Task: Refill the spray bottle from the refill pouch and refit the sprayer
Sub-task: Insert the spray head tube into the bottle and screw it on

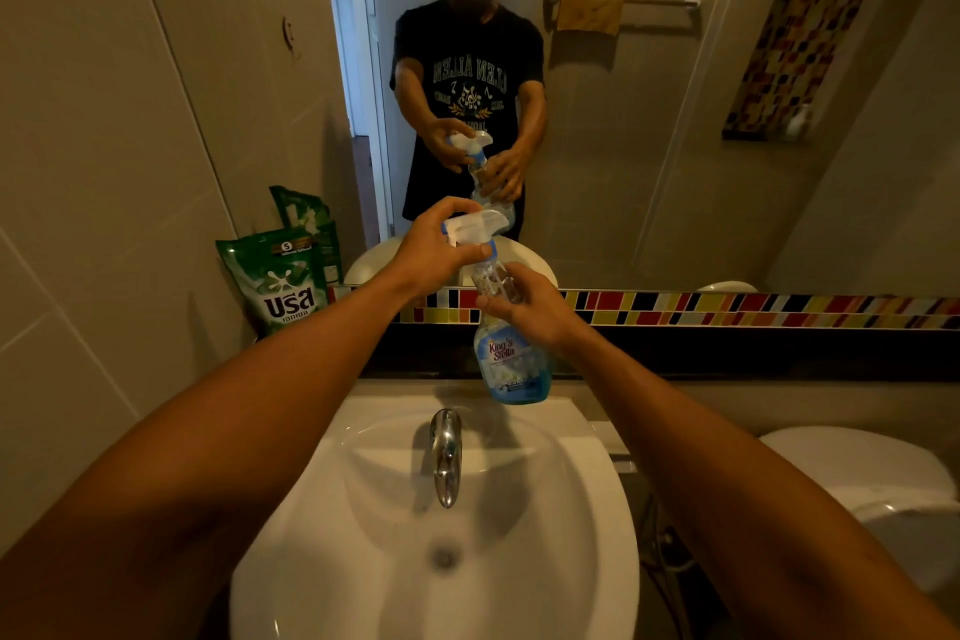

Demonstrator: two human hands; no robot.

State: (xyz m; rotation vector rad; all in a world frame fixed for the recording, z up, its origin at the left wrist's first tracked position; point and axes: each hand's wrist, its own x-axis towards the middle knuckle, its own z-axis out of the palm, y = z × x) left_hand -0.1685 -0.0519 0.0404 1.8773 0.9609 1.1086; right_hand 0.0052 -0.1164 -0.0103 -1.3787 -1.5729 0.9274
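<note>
A clear spray bottle [511, 364] with a blue flowered label and a little blue liquid at the bottom hangs above the back rim of the sink. My right hand [535, 309] grips its upper body just below the neck. My left hand [434, 252] is closed around the white sprayer head [475, 225], which sits on top of the bottle's neck. A green refill pouch [280, 281] stands upright on the ledge to the left, leaning against the tiled wall.
A white sink [587, 494] with a chrome tap [447, 452] lies below my arms. A mirror [649, 120] ahead reflects a person and the bottle. A multicoloured tile strip [753, 309] runs under the mirror. A white toilet [872, 478] stands at the right.
</note>
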